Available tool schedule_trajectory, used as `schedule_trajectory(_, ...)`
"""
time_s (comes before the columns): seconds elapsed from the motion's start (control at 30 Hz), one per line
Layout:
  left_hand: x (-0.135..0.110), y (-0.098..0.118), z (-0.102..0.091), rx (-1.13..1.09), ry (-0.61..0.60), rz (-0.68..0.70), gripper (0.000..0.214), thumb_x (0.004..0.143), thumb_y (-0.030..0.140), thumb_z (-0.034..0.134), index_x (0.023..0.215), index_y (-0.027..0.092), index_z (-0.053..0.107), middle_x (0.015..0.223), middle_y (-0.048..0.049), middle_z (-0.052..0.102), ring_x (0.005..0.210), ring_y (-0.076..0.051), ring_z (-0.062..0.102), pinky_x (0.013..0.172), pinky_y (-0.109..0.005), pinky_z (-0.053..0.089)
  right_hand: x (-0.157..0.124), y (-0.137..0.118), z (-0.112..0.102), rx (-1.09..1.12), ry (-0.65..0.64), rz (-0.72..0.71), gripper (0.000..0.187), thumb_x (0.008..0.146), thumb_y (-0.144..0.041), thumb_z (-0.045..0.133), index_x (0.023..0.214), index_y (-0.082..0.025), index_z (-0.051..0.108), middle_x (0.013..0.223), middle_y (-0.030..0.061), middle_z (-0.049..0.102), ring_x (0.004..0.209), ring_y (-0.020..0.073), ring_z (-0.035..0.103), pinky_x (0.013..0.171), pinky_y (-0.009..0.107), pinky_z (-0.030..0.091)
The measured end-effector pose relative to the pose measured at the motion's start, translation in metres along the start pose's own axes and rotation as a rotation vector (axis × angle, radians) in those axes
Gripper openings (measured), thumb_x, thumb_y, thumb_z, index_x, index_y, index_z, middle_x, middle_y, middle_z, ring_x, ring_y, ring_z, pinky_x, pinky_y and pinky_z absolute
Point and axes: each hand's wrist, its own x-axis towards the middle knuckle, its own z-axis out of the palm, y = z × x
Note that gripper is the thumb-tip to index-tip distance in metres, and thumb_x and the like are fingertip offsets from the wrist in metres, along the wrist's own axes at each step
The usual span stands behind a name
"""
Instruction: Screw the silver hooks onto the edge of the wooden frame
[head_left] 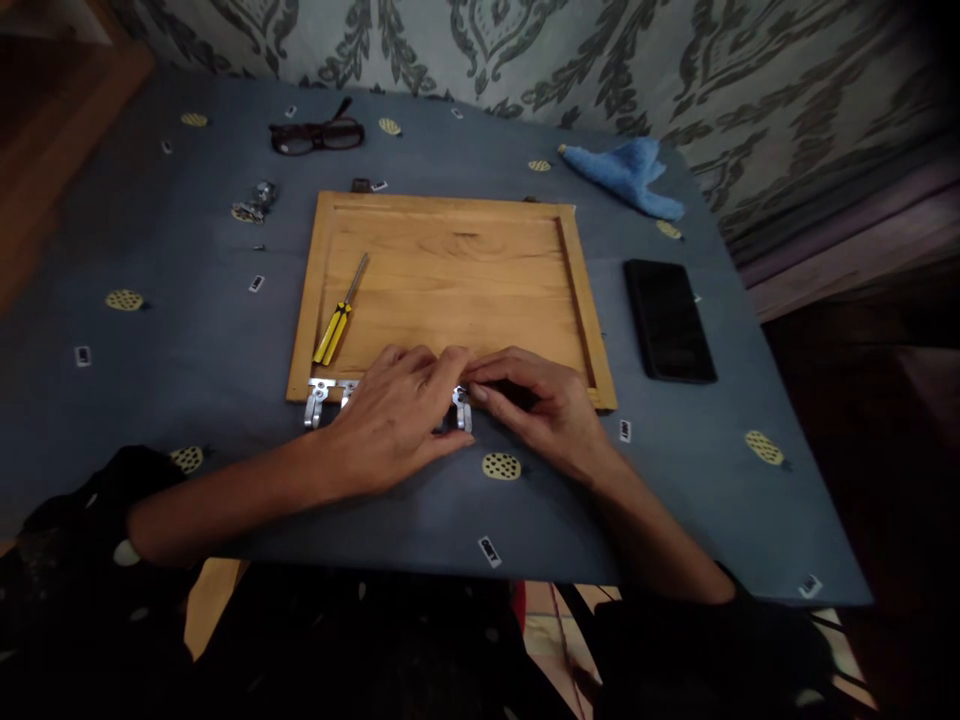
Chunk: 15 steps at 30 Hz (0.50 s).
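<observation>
A wooden tray-like panel (450, 215) lies flat on the blue table. Along its near edge sits a silver metal hook rail (324, 392), partly covered by my hands. My left hand (394, 420) lies over the rail with fingers curled down on it. My right hand (536, 405) pinches something small at the rail beside a silver hook (463, 410); what is between the fingertips is hidden. A yellow-and-black screwdriver (339, 318) rests on the panel's left side.
A black phone (669, 320) lies right of the panel. A blue cloth (628, 175) is at the back right. Dark-framed glasses (316, 136) and a small heap of metal hardware (255, 202) sit at the back left. A patterned wall runs behind.
</observation>
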Motion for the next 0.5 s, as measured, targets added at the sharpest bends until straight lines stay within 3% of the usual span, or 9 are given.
schedule_trajectory(0.3, 0.0003, -0.0011, 0.0023, 0.032, 0.03, 0.02, 0.056, 0.082, 0.038, 0.073, 0.121, 0.014, 0.041, 0.108, -0.0106, 0.067, 0.102, -0.028, 0.062, 0.085, -0.039, 0.046, -0.0017, 0.0066, -0.0007, -0.013, -0.046, -0.052, 0.008, 0.089, -0.021, 0.066, 0.097, -0.021, 0.07, 0.105, 0.0082, 0.072, 0.099, 0.0183, 0.069, 0.087, 0.036, 0.057)
schedule_trajectory(0.5, -0.0011, -0.0015, 0.0026, 0.01, 0.027, 0.023, 0.049, 0.083, 0.038, 0.07, 0.118, 0.016, 0.043, 0.109, -0.0107, 0.066, 0.102, -0.028, 0.062, 0.086, -0.04, 0.045, 0.0, 0.0067, 0.0038, -0.045, -0.025, -0.089, 0.006, 0.09, -0.019, 0.065, 0.093, -0.021, 0.07, 0.099, 0.0071, 0.073, 0.094, 0.0166, 0.07, 0.084, 0.035, 0.057)
